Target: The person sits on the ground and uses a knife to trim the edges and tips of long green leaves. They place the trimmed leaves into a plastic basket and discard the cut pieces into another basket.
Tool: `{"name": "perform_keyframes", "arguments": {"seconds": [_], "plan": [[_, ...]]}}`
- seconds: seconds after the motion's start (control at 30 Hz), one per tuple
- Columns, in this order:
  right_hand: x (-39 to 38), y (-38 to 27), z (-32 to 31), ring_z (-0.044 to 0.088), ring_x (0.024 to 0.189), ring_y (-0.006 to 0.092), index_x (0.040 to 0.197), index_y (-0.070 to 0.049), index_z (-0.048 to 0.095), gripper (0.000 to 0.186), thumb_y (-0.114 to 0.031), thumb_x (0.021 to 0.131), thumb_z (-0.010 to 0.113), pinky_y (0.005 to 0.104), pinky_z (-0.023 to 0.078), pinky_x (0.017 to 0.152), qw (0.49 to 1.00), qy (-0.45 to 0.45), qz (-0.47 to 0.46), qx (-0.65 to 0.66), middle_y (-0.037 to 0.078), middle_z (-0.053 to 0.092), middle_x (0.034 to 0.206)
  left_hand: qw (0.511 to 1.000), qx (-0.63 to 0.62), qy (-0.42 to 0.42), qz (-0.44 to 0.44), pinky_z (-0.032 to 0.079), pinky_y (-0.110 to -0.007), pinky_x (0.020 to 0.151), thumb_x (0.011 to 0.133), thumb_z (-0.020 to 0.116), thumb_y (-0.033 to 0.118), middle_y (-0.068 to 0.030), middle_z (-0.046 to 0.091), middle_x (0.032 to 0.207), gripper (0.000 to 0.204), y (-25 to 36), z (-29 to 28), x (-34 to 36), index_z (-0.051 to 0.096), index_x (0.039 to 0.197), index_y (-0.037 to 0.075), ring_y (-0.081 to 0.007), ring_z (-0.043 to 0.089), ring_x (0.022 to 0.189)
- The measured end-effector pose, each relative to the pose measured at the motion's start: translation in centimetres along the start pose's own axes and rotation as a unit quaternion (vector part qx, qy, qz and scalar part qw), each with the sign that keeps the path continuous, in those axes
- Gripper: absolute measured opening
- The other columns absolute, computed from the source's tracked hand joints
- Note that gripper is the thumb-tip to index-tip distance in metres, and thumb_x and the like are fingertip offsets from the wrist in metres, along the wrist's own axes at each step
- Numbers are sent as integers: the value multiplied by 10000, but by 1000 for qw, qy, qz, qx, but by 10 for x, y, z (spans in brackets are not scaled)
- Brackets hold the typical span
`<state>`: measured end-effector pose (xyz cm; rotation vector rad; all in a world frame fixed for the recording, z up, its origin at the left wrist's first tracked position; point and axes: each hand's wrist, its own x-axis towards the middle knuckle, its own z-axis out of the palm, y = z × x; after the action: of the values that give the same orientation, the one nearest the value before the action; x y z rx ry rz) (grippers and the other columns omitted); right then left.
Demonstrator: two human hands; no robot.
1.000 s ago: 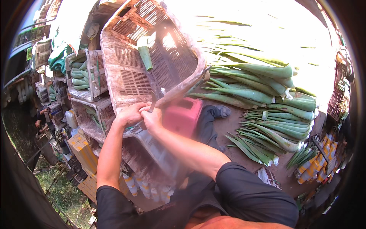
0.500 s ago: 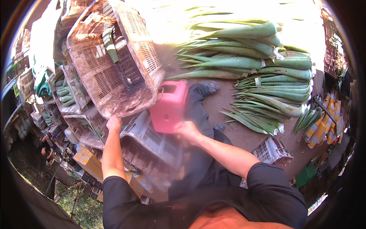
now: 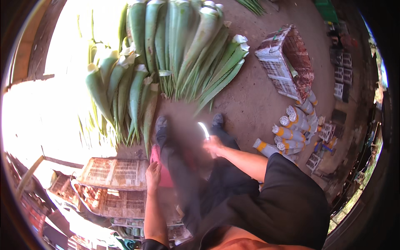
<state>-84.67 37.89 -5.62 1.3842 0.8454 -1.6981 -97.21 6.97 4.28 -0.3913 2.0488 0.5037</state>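
My left hand (image 3: 153, 174) is closed at the edge of a pink plastic stool (image 3: 155, 153), beside my left leg. Much of the stool is hidden behind my hand and leg. In front of my right thigh, my right hand (image 3: 213, 146) is closed and blurred. A bright, curved, blade-like strip (image 3: 203, 130) sticks up from it; its handle is hidden in my fingers. Large aloe leaves (image 3: 181, 46) lie in bunches on the ground ahead of my feet, their pale cut ends mostly pointing away. More aloe leaves (image 3: 118, 91) lie to the left, close to my left foot.
Stained plastic crates (image 3: 114, 173) are stacked at the near left. A tilted crate (image 3: 277, 62) with a leaf piece inside stands on the ground at the right. Grey rolls with orange bands (image 3: 291, 133) lie nearer me. A green container (image 3: 327, 10) is at the far right.
My view has turned to the right, bringing the aloe ahead of me. My left hand has left the crate rim for the pink stool. My right hand is off the stool, with the bright strip showing.
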Motion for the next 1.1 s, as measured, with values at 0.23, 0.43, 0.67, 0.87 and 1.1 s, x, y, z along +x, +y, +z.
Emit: {"name": "perform_keyframes", "arguments": {"seconds": [0.23,0.43,0.67,0.87,1.1], "plan": [[74,58,-257,518,573,122,765,-56,560,111,-6,683,615,292,428,517,947,312,-7,77,-1,538,652,971,229,-62,44,504,-407,800,847,603,285,-216,671,968,375,102,67,26,631,1057,-26,-341,653,947],[177,45,-561,616,852,302,823,-31,595,127,-22,696,587,382,483,767,823,522,-174,-137,136,624,867,938,310,-136,76,480,-427,871,807,631,235,-201,652,1019,297,114,233,9,657,1004,14,-366,608,990],[237,-43,-761,609,871,351,1022,8,566,283,-56,748,596,411,468,802,713,558,-359,-228,184,630,899,894,377,-231,75,452,-397,929,789,670,218,-166,635,1060,306,113,377,-10,647,1040,44,-342,574,1049],[281,-62,-800,616,947,401,1069,-23,556,340,-191,785,634,439,471,816,694,590,-251,-329,220,650,940,878,416,-237,4,440,-395,950,784,683,244,-175,613,1117,353,107,403,-19,641,1065,34,-343,562,1085],[262,-52,-781,594,943,465,1124,-4,506,449,-192,760,690,507,466,796,674,550,-236,-433,321,617,954,885,426,-186,15,470,-401,896,779,674,198,-159,640,1024,264,82,388,-13,649,988,37,-337,589,1014]]}}
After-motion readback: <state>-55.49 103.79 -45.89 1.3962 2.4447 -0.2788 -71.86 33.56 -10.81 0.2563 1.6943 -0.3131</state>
